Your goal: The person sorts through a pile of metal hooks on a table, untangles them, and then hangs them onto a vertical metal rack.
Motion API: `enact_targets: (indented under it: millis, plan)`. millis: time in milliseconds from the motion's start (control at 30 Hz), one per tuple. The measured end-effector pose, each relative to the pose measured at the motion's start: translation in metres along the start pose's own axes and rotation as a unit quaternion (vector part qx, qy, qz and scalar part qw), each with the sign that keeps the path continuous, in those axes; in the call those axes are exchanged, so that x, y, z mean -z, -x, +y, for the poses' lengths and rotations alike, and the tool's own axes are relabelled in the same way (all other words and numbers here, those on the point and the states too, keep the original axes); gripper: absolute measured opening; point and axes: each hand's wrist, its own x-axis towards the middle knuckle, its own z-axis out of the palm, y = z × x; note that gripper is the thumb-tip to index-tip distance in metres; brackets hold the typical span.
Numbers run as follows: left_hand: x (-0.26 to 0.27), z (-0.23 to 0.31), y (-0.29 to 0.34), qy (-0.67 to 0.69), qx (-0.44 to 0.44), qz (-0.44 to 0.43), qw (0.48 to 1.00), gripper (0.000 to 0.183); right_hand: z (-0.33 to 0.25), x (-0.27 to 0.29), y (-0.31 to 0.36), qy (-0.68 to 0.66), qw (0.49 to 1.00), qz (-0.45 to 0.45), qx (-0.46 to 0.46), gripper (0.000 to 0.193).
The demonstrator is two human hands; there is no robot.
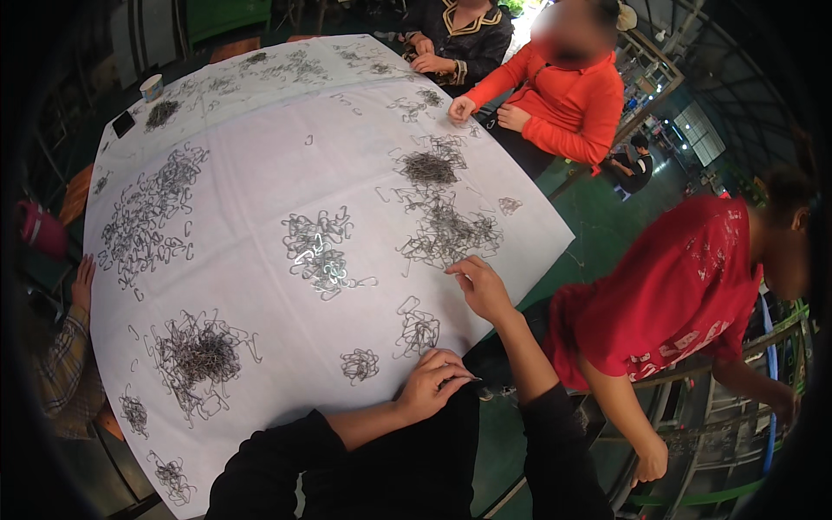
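My left hand (432, 386) is closed near the table's front edge. Its thumb and fingers pinch a small shiny piece at their tips, too small to make out. My right hand (481, 288) reaches over the table, fingers curled and tips together at the near edge of a large pile of bent wire hooks (446, 230); whether a hook is between them is hidden. Between my hands and the middle of the table lie a small loose heap of wire hooks (418, 329) and a tighter round heap of hooks (359, 367).
A white sheet (260, 173) covers the table, with more hook piles (204, 355) at left. A cup (152, 87) stands at the far left. A person in a red shirt (667, 286) is close at my right; a person in orange (563, 100) sits beyond. Another person's hand (82, 282) rests on the left edge.
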Motion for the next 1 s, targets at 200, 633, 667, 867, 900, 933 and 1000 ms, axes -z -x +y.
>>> enact_targets:
  millis: [200, 633, 667, 867, 900, 933, 1000]
  plan:
    - [-0.002, -0.007, 0.002, 0.005, 0.0, -0.016, 1.0, 0.008, -0.004, -0.027, -0.039, 0.116, 0.989, -0.081, 0.041, 0.039]
    - [0.0, -0.009, 0.002, 0.0, 0.002, -0.022, 1.0, 0.008, -0.02, -0.049, -0.044, 0.114, 0.982, -0.102, 0.107, 0.027]
    - [0.0, -0.009, 0.001, 0.004, -0.002, -0.025, 1.0, 0.007, -0.015, -0.046, -0.045, 0.114, 0.983, -0.111, 0.088, 0.023]
    - [0.0, -0.009, -0.001, 0.012, -0.013, -0.023, 1.0, 0.006, 0.015, -0.037, -0.056, 0.146, 0.986, -0.076, 0.014, 0.014]
    - [-0.001, -0.008, 0.0, 0.016, -0.014, -0.022, 1.0, 0.006, 0.017, -0.033, -0.059, 0.173, 0.983, -0.056, 0.024, 0.015]
    - [-0.001, -0.008, 0.001, 0.017, -0.008, -0.03, 0.999, 0.007, 0.018, -0.03, -0.061, 0.199, 0.979, -0.035, 0.033, 0.017]
    - [0.0, -0.009, 0.002, 0.014, 0.006, -0.044, 0.999, 0.009, 0.009, -0.034, -0.065, 0.183, 0.98, -0.018, 0.078, 0.024]
